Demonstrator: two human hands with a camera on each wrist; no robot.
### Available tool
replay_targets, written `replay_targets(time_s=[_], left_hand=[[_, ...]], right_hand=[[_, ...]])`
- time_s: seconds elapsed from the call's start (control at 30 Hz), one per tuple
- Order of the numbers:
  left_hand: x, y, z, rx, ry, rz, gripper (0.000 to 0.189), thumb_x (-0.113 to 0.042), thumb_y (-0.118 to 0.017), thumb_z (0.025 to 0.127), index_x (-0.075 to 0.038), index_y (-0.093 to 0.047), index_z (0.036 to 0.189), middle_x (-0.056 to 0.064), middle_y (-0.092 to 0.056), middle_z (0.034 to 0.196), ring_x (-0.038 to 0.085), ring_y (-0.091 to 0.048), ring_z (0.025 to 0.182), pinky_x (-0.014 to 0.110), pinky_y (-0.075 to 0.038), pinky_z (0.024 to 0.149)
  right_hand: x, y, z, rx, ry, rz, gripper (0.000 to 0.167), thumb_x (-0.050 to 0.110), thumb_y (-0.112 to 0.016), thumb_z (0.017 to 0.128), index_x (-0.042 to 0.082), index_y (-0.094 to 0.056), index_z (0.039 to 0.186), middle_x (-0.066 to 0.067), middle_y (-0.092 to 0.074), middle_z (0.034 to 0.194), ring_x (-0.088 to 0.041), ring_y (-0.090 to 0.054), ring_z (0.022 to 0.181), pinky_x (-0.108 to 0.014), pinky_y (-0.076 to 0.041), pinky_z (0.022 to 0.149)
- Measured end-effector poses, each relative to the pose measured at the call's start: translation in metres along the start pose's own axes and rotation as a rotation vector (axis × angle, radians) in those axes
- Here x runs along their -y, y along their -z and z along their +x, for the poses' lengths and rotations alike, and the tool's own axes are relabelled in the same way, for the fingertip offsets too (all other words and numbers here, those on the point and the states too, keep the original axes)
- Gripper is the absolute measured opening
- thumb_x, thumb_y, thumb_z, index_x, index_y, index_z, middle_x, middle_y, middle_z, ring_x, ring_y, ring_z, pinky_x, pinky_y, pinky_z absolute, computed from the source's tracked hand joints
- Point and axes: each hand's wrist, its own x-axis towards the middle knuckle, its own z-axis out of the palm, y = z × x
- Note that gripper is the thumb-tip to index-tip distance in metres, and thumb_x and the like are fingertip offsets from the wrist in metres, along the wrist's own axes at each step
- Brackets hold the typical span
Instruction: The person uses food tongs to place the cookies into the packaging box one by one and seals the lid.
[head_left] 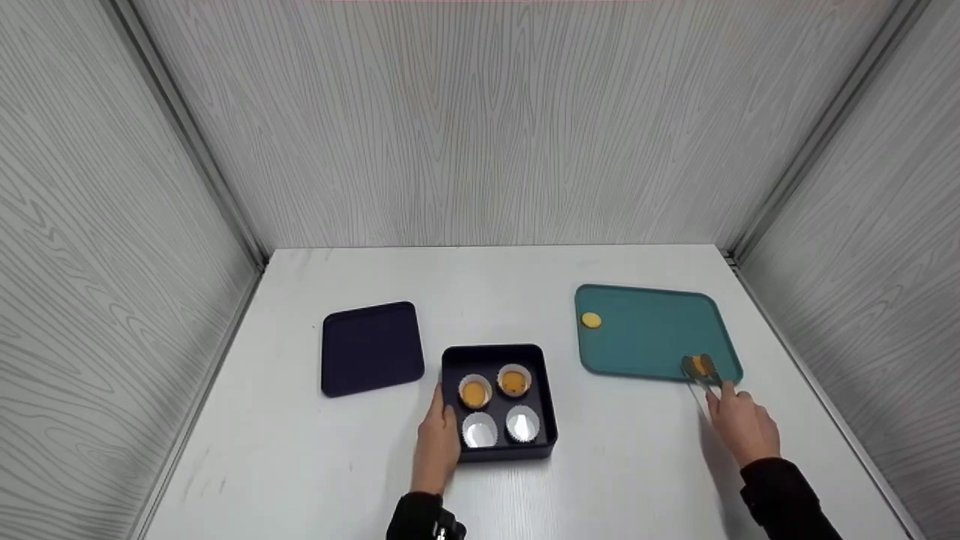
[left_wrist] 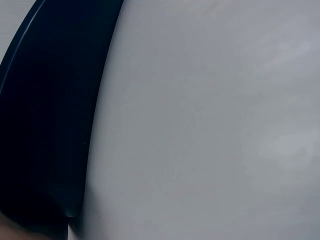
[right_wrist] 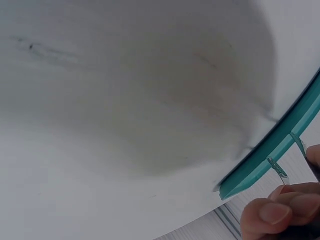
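My left hand (head_left: 436, 444) lies along the left wall of a dark navy square box (head_left: 499, 454), its fingers pointing forward and touching the wall. In the left wrist view, the box's dark side (left_wrist: 55, 115) fills the left edge. Inside stand white paper cups; the far-left cup holds a yellow-orange cookie (head_left: 473, 394) and the far-right cup a speckled cookie (head_left: 514, 383). The two near cups (head_left: 479, 430) show only their pale bottoms. My right hand (head_left: 744, 426) grips metal tongs (head_left: 707, 390), whose tips are around an orange-brown cookie (head_left: 699, 365) over the teal tray's (head_left: 645, 341) near-right corner.
A round yellow cookie (head_left: 591, 320) lies at the teal tray's left edge. Left of the box and farther back is a flat dark navy tray or lid (head_left: 373, 349). Wood-grain panels (head_left: 480, 127) enclose the white table (head_left: 300, 480) at the back and sides.
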Motion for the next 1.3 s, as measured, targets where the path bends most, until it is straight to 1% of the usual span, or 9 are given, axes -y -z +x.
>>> replay_targets(time_s=[0.13, 0.27, 0.53, 0.7, 0.87, 0.97, 1.1, 1.17, 1.3], left_hand=[[0.0, 0.0, 0.0, 0.003, 0.002, -0.005, 0.054, -0.021, -0.04, 0.11, -0.008, -0.031, 0.161, 0.021, -0.043, 0.157, 0.041, -0.042, 0.143, 0.054, -0.033, 0.119], [0.0, 0.0, -0.001, 0.005, 0.004, -0.009, 0.054, -0.021, -0.04, 0.11, -0.008, -0.031, 0.161, 0.021, -0.041, 0.158, 0.041, -0.042, 0.144, 0.053, -0.032, 0.12], [0.001, 0.0, 0.0, 0.006, -0.004, -0.002, 0.054, -0.02, -0.04, 0.11, -0.008, -0.03, 0.161, 0.022, -0.042, 0.157, 0.042, -0.042, 0.143, 0.055, -0.032, 0.12], [0.002, -0.001, 0.0, -0.009, -0.024, 0.011, 0.053, -0.019, -0.041, 0.11, -0.008, -0.033, 0.161, 0.022, -0.045, 0.155, 0.041, -0.045, 0.141, 0.055, -0.037, 0.116], [0.002, -0.001, 0.0, -0.012, -0.03, 0.018, 0.053, -0.019, -0.041, 0.11, -0.008, -0.033, 0.161, 0.022, -0.046, 0.155, 0.041, -0.045, 0.141, 0.055, -0.037, 0.116], [0.002, 0.0, 0.0, -0.011, -0.028, 0.018, 0.053, -0.018, -0.041, 0.11, -0.007, -0.033, 0.16, 0.022, -0.044, 0.155, 0.041, -0.044, 0.142, 0.055, -0.035, 0.117], [0.002, 0.0, 0.001, -0.011, -0.023, 0.016, 0.053, -0.018, -0.041, 0.11, -0.007, -0.033, 0.161, 0.022, -0.044, 0.156, 0.041, -0.044, 0.142, 0.055, -0.035, 0.118], [0.002, 0.0, 0.001, -0.011, -0.022, 0.016, 0.053, -0.018, -0.041, 0.109, -0.007, -0.033, 0.161, 0.022, -0.044, 0.156, 0.041, -0.044, 0.142, 0.055, -0.035, 0.118], [0.001, 0.0, 0.001, -0.01, -0.016, 0.013, 0.053, -0.018, -0.041, 0.109, -0.008, -0.033, 0.161, 0.022, -0.044, 0.155, 0.042, -0.044, 0.142, 0.055, -0.035, 0.118]], right_hand=[[-0.002, 0.0, 0.0, 0.045, -0.037, 0.007, 0.028, 0.012, -0.057, 0.102, -0.015, -0.052, 0.105, -0.023, -0.052, 0.062, -0.037, -0.054, 0.045, -0.05, -0.042, 0.038], [-0.003, 0.0, 0.0, 0.062, -0.038, 0.009, 0.027, 0.011, -0.057, 0.101, -0.016, -0.052, 0.107, -0.024, -0.053, 0.063, -0.038, -0.055, 0.047, -0.051, -0.043, 0.039], [-0.006, -0.001, -0.002, 0.033, -0.012, 0.028, 0.028, 0.01, -0.055, 0.103, -0.017, -0.054, 0.105, -0.024, -0.055, 0.065, -0.043, -0.058, 0.05, -0.053, -0.045, 0.04], [-0.007, 0.001, -0.003, 0.044, -0.02, 0.048, 0.026, 0.011, -0.055, 0.104, -0.015, -0.054, 0.104, -0.022, -0.054, 0.065, -0.043, -0.059, 0.052, -0.052, -0.045, 0.042], [-0.008, 0.004, -0.002, 0.029, -0.05, 0.079, 0.031, 0.014, -0.055, 0.104, -0.017, -0.055, 0.101, -0.023, -0.055, 0.065, -0.044, -0.06, 0.055, -0.054, -0.046, 0.044], [-0.009, 0.006, 0.0, 0.051, -0.076, 0.089, 0.035, 0.015, -0.054, 0.105, -0.02, -0.056, 0.103, -0.029, -0.058, 0.069, -0.048, -0.062, 0.058, -0.056, -0.048, 0.046], [-0.011, 0.007, 0.002, 0.118, -0.124, 0.115, 0.037, 0.018, -0.051, 0.105, -0.019, -0.056, 0.104, -0.034, -0.061, 0.075, -0.05, -0.064, 0.064, -0.056, -0.049, 0.049], [-0.011, 0.008, 0.003, 0.147, -0.147, 0.126, 0.037, 0.019, -0.051, 0.105, -0.017, -0.057, 0.102, -0.035, -0.062, 0.077, -0.049, -0.064, 0.065, -0.055, -0.049, 0.05], [-0.011, 0.01, 0.006, 0.19, -0.185, 0.149, 0.037, 0.021, -0.049, 0.106, -0.014, -0.058, 0.102, -0.034, -0.063, 0.08, -0.042, -0.064, 0.063, -0.052, -0.047, 0.049]])
